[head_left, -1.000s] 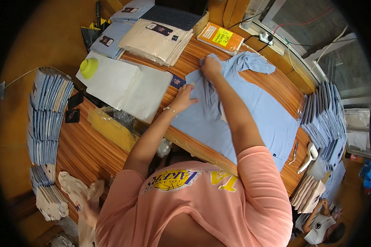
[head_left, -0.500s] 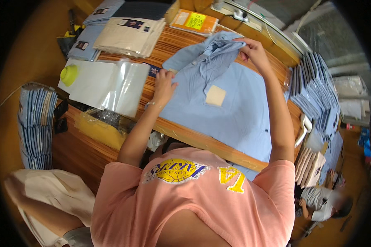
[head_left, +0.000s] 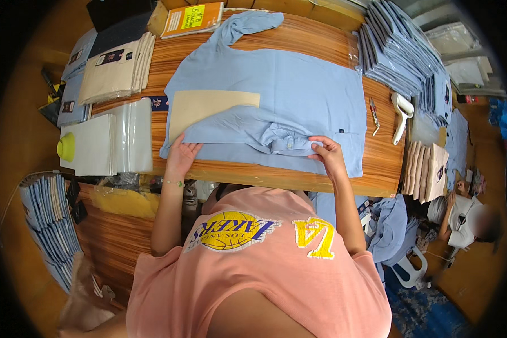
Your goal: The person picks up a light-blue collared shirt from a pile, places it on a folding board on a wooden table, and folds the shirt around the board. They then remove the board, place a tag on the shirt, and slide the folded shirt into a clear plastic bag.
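A light blue shirt (head_left: 310, 84) lies spread on the wooden table in front of me, one sleeve (head_left: 253, 25) stretched toward the far side. On its left part rests a beige card (head_left: 208, 104), partly covered by the near side of the shirt, which is folded over it. My left hand (head_left: 182, 158) touches the fold's near left corner, its fingers stretched out. At the other end of the fold, my right hand (head_left: 331, 156) pinches the bunched, buttoned cuff of the shirt. A dark label tag (head_left: 159, 103) sits beside the card's left edge.
Bagged beige garments (head_left: 115, 67), clear plastic sleeves (head_left: 134, 135) and a lime-green round object (head_left: 66, 147) lie left. On the right are tweezers (head_left: 374, 115), a white lint roller (head_left: 401, 117) and stacked blue shirts (head_left: 391, 53). Another person (head_left: 462, 219) sits far right.
My right hand has come nearer from the shirt's far side, and my left hand has moved nearer. The near side now lies folded over the card, more of which shows. My view has shifted.
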`<action>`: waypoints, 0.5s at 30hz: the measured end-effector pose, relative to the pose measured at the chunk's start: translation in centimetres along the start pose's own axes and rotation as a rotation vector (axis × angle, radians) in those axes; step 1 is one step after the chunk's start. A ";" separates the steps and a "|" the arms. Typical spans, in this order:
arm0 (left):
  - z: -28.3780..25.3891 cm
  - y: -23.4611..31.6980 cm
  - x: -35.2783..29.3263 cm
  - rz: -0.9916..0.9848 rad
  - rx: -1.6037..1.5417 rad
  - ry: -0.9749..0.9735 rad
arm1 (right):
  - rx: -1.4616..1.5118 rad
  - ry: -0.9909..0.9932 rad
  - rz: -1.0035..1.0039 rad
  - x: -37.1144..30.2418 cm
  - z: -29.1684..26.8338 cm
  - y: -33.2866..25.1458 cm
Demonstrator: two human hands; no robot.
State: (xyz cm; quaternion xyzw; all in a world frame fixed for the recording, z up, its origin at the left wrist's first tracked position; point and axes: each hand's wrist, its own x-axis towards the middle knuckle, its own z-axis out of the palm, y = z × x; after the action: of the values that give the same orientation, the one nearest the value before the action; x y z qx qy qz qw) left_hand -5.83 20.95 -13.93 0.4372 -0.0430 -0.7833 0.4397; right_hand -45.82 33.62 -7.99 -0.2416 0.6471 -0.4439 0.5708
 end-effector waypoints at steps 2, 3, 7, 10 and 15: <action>-0.4 0.1 -0.6 0.013 -0.039 0.042 | -0.041 0.017 0.026 0.3 -0.2 1.7; -0.7 0.4 -1.0 0.018 -0.080 0.045 | -0.064 0.024 0.040 0.3 -0.3 2.3; -0.1 1.0 -4.4 0.128 -0.099 0.245 | -0.350 -0.031 0.021 -0.5 -1.1 1.1; 3.9 -1.0 -7.1 0.699 0.545 0.393 | -0.742 0.023 -0.213 -0.6 -2.5 -0.3; 13.5 -6.1 -6.5 0.671 1.355 -0.316 | -0.828 0.540 -0.451 5.3 -12.1 -1.2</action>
State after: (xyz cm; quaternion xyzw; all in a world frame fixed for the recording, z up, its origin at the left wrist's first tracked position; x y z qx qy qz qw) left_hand -18.04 25.14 -4.17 0.4577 -0.7055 -0.4639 0.2785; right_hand -58.84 32.32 -10.28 -0.4564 0.8236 -0.3097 0.1319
